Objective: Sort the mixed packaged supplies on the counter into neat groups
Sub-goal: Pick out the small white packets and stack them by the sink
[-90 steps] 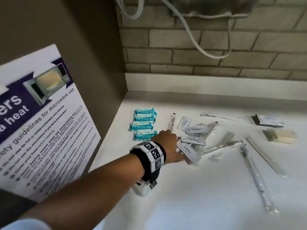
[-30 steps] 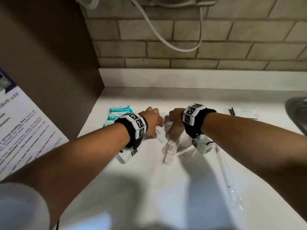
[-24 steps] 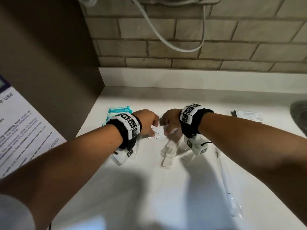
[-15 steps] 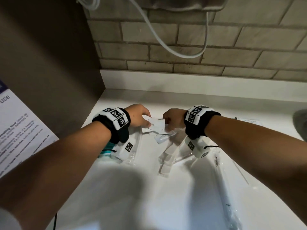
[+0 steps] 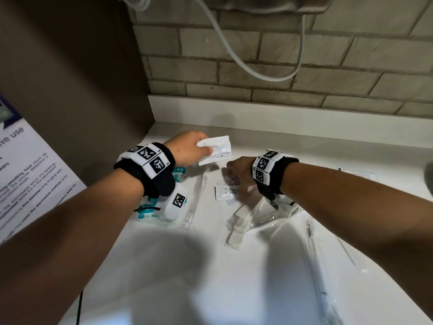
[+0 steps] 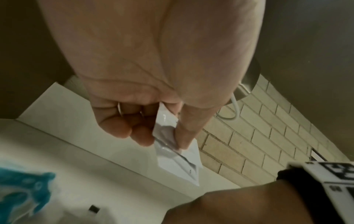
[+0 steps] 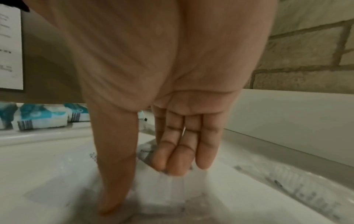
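Note:
My left hand point(image 5: 206, 148) pinches a small stack of white sachets point(image 5: 216, 147) between thumb and fingers above the back of the white counter point(image 5: 269, 137). The left wrist view shows the same pinch of that hand point(image 6: 162, 141) on the sachets point(image 6: 178, 157). My right hand point(image 5: 234, 181) reaches down, blurred, onto more white sachets point(image 5: 226, 194) lying on the counter. In the right wrist view, the right hand's point(image 7: 145, 189) straight fingers point(image 7: 178, 159) and thumb touch a sachet point(image 7: 162, 195). Teal packs point(image 5: 147, 208) lie under my left wrist.
Clear-wrapped items lie beside the teal packs point(image 5: 195, 202) and below my right wrist point(image 5: 243, 221). A long wrapped stick point(image 5: 315, 259) runs along the right. A brown side panel point(image 5: 82, 90) with a poster stands at the left, a brick wall point(image 5: 281, 66) with a hanging cable behind.
The hands have parted. My left hand has lifted away to the back left with its sachets, and my right hand has dropped onto the sachets left on the counter.

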`<state>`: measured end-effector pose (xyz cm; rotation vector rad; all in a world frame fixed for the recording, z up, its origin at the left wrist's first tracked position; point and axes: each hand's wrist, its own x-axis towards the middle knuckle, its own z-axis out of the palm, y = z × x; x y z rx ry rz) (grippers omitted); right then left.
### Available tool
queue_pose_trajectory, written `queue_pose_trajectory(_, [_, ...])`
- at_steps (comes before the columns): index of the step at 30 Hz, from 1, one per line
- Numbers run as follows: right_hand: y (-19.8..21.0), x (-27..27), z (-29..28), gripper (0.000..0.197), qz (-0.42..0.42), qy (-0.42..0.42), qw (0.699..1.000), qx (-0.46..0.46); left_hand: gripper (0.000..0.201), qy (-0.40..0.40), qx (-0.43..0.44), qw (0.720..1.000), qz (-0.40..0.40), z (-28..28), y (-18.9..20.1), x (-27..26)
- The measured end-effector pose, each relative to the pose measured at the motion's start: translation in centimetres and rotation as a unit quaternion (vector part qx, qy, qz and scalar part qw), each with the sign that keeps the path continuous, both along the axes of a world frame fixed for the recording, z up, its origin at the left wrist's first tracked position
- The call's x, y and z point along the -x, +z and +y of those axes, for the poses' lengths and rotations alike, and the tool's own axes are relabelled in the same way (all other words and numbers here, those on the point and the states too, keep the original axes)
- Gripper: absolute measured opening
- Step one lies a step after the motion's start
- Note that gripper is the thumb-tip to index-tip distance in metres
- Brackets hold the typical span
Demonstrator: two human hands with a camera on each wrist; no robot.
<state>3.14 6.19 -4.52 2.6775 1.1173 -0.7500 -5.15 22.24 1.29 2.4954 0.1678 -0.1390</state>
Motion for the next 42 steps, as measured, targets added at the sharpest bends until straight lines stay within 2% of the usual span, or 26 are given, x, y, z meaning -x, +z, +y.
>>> queue_pose_trajectory(4, [0.3,0.1,-0.1,0.037,-0.017,0.05,0.998,0.019,0.023,0.011,-0.014,1.0,0.013,0.1,-1.2,0.8])
queue_pose_trajectory(6, [0.5,0.3,-0.2,0.038,-0.033,0.083,0.995,0.042,0.015,0.021,-0.016,1.0,0.009,0.2,-1.6,1.0])
queue_pose_trajectory(8, [0.5,0.5,-0.4,0.032,-0.016,0.081,0.996,0.026,0.006,0.024,-0.021,0.999,0.002,0.3,-1.8,1.2])
queue_pose_trajectory(10, [0.5,0.7,-0.5,0.028,0.009,0.066,0.998,0.01,0.005,0.034,-0.02,0.999,-0.001,0.4,-1.9,1.3])
queue_pose_trajectory(13, [0.8,0.8,-0.4,0.03,0.022,0.039,0.999,-0.021,0.014,0.059,-0.004,0.998,0.002,0.5,-2.2,1.5])
queue_pose_trajectory(16, [2.0,1.1,-0.3,0.024,0.008,0.012,0.998,-0.065,0.015,0.098,0.061,0.993,0.001,0.4,-2.4,1.9])
queue_pose_trajectory(19, [3.7,1.5,-0.7,0.023,0.015,-0.024,0.992,-0.123,0.027,0.154,0.104,0.982,-0.039,0.2,-2.3,2.5])
queue_pose_trajectory(21, [4.9,2.4,-1.5,0.027,0.015,-0.064,0.985,-0.158,0.029,0.158,0.112,0.979,-0.059,0.1,-2.5,2.9])
queue_pose_trajectory(24, [6.6,4.0,-2.9,0.031,0.037,-0.125,0.962,-0.242,0.019,0.131,0.155,0.977,-0.062,-0.6,-2.8,3.6])
queue_pose_trajectory(27, [7.5,5.2,-4.5,0.03,0.065,-0.172,0.932,-0.313,0.022,0.085,0.201,0.973,-0.079,-1.8,-3.1,4.3])
queue_pose_trajectory(29, [7.5,5.9,-5.3,0.028,0.113,-0.224,0.892,-0.376,0.022,0.058,0.231,0.967,-0.085,-2.4,-3.2,4.6])
queue_pose_trajectory(31, [7.4,6.7,-5.9,0.023,0.111,-0.275,0.859,-0.418,0.019,0.023,0.249,0.965,-0.078,-3.2,-3.0,5.1])
queue_pose_trajectory(34, [7.1,7.9,-6.9,0.016,0.101,-0.328,0.836,-0.427,0.019,-0.026,0.261,0.963,-0.064,-4.6,-2.4,5.8])
queue_pose_trajectory(38, [6.2,9.0,-8.4,0.005,0.152,-0.378,0.804,-0.433,0.018,-0.038,0.272,0.96,-0.051,-6.1,-2.3,6.2])
queue_pose_trajectory(42, [5.7,9.0,-10.5,0.018,0.216,-0.387,0.802,-0.4,0.017,-0.024,0.265,0.962,-0.062,-7.2,-2.7,6.1])
